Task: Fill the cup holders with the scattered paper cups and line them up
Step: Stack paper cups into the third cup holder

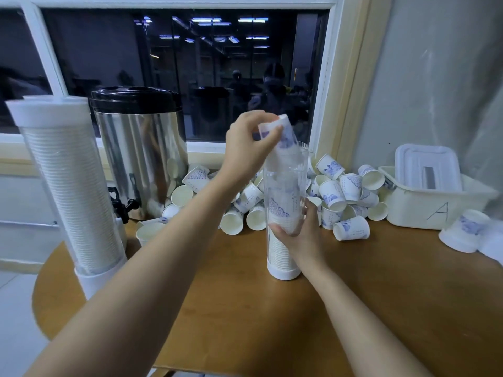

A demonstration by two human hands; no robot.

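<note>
An inverted blue-patterned white paper cup (284,133) is pinched by the left hand (246,151) at the mouth of the clear plastic cup holder tube (285,178), which is gripped by the right hand (302,235). Entered tilted, the cup could be jammed against the rim.

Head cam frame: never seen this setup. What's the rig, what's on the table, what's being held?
No machine here: one wide-angle camera worn on a person's head looks down at their two bare hands. The left hand pinches a white paper cup with blue print, base up, at the mouth of a clear plastic tube cup holder, which already holds a stack. The right hand grips that tube's lower half. All stands on a round wooden table. Behind lies a heap of loose paper cups. At left: a second, full cup holder and a steel drinks urn with black lid. At right: a white plastic bin marked A.
</note>
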